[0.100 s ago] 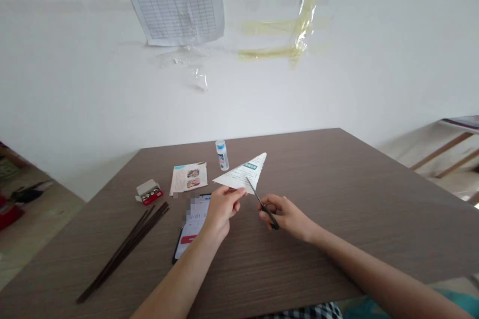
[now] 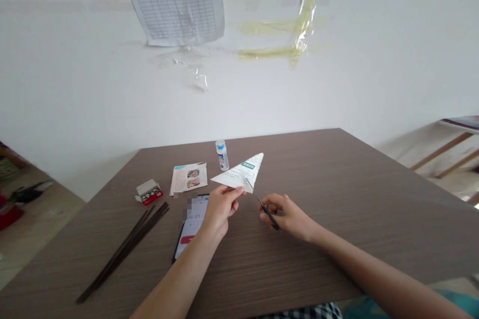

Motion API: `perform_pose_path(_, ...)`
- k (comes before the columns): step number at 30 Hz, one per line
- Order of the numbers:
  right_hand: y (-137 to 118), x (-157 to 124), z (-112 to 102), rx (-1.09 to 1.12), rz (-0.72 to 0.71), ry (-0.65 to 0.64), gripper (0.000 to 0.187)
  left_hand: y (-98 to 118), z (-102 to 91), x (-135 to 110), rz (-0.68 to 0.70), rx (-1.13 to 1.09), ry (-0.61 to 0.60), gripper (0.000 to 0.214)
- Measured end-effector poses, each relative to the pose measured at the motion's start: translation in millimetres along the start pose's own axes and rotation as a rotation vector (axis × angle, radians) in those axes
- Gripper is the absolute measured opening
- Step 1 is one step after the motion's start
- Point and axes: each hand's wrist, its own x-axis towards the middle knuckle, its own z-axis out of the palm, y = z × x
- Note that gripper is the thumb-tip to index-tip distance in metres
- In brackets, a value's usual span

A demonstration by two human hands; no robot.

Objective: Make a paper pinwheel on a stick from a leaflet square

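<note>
My left hand (image 2: 223, 208) pinches the lower edge of a folded triangle of printed paper (image 2: 239, 173) between thumb and fingers, holding it above the table. Fingers of my right hand (image 2: 282, 213) are closed round the black handles of a small pair of scissors (image 2: 270, 218). The blades point up and left, their tip overlapping the paper near its lower right edge. Whether they are cutting into it I cannot tell. Below my left wrist lies a phone (image 2: 184, 244) with a timer on its lit screen, partly covered by the forearm.
A white glue bottle (image 2: 222, 155) with a blue band stands behind the paper. Left of it lie a folded printed leaflet (image 2: 189, 178), an open small red and white box (image 2: 148, 192) and several thin dark sticks (image 2: 125, 251) on the brown table (image 2: 337, 184). A white wall rises behind.
The paper has shifted slightly left in my left hand. My right hand and the scissors stay almost where they were.
</note>
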Motion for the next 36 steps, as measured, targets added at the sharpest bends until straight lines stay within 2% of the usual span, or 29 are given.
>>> perform_pose_path(3, 2.4, 0.5, -6.9, -0.09, -0.028, -0.019, 0.023, 1.0, -2.5, 0.2, -0.02, 0.015, -0.016, 0.021)
perform_pose_path(4, 3.6, 0.9, -9.2, -0.098, -0.043, 0.009, 0.022, 0.9, -2.9, 0.2, -0.026, 0.023, -0.023, 0.022)
perform_pose_path(7, 9.5, 3.4, -15.0, -0.116, -0.079, 0.179, 0.024, -1.2, -3.5, 0.9, -0.03, 0.046, -0.051, 0.022)
perform_pose_path(11, 22.6, 9.4, -22.7, -0.158, -0.055, 0.422, 0.029, -5.3, -4.1, 2.6, -0.018, 0.082, -0.088, 0.018)
perform_pose_path(15, 38.7, 18.6, -33.3, -0.158, -0.012, 0.529, 0.032, -7.6, -5.4, 3.3, -0.032, 0.122, -0.108, 0.012)
perform_pose_path(19, 51.0, 28.0, -40.5, -0.072, 0.064, 0.498, 0.028, -8.0, -6.0, 2.6, -0.037, 0.143, -0.135, 0.015)
perform_pose_path(23, 55.4, 31.4, -38.7, 0.026, 0.155, 0.425, 0.026, -8.3, -6.1, 2.2, -0.037, 0.163, -0.174, 0.015)
perform_pose_path(28, 57.4, 30.2, -33.1, 0.106, 0.138, 0.384, 0.028, -11.8, -7.2, 4.0, -0.028, 0.169, -0.219, 0.025)
perform_pose_path(36, 63.2, 33.0, -33.7, 0.228, 0.121, 0.372, 0.034, -14.4, -6.7, 6.4, -0.032, 0.172, -0.196, 0.031)
